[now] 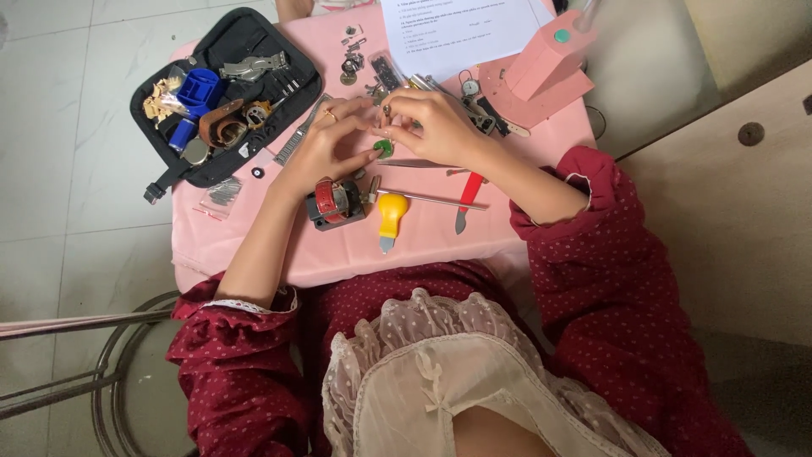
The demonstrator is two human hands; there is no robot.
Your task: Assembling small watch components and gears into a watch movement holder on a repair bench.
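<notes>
Both hands meet over a small pink table [254, 245] on pale floor tiles [68, 186]: left hand [326, 148] and right hand [431, 123] pinch a tiny part [387, 110] together; black tool case [224, 93] lies far left.

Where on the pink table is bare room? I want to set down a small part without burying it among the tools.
Bare patches on the pink table: the near-left corner, below the black tool case and left of the red-and-black holder, and the near-right strip right of the red-handled tool. It is crowded around both hands and toward the paper sheet.

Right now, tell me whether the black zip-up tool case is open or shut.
Open: the black tool case lies spread flat on the pink table, tools exposed.
</notes>
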